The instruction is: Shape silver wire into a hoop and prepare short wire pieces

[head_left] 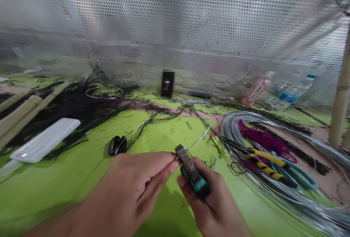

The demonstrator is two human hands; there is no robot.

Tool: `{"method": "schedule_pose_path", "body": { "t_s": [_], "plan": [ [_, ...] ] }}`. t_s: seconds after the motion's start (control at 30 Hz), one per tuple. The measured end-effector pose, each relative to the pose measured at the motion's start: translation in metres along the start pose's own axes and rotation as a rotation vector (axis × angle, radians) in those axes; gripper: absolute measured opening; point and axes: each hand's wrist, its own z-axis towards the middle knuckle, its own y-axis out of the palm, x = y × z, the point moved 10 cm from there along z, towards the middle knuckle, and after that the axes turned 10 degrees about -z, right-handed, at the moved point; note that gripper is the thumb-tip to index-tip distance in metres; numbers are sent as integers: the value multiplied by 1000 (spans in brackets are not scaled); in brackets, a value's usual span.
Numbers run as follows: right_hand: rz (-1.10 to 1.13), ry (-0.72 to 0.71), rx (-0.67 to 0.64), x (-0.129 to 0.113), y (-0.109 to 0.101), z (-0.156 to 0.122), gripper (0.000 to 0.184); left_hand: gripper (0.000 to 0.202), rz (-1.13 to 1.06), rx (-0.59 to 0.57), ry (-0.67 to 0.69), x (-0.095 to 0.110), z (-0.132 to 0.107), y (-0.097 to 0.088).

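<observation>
My right hand (216,202) is closed around teal-handled pliers (191,173), jaws pointing up and left. The jaws grip a thin silver wire (201,136) that runs up to the right. My left hand (136,186) is closed in a pinch, thumb and forefinger meeting at the pliers' tip where the wire ends. Both hands hover low over the green table (153,135).
A big coil of silver wire (273,189) lies at right, with yellow-black pliers (264,164), teal scissors (298,175) and magenta thread (262,138) on it. Black fibres (76,109), a white case (46,140) and a small black object (117,145) lie left. A perforated metal screen (191,29) stands behind.
</observation>
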Motion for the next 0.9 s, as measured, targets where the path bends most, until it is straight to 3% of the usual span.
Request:
{"method": "schedule_pose_path", "body": {
  "t_s": [0.3,0.47,0.7,0.83,0.9],
  "plan": [
    [-76,66,-157,19,5,5,24,31,181,87,174,2,-7,0],
    [-139,102,-175,22,0,12,24,27,135,94,137,-4,-4,-3],
    [-253,42,-384,8,-4,1,23,32,60,-46,-11,-6,-2,1],
    [-481,-3,-506,21,-21,-15,19,19,113,41,11,0,-10,-15],
    [-694,-75,-438,35,-32,-19,15,17,161,82,-6,-3,-13,-24]
  ]
}}
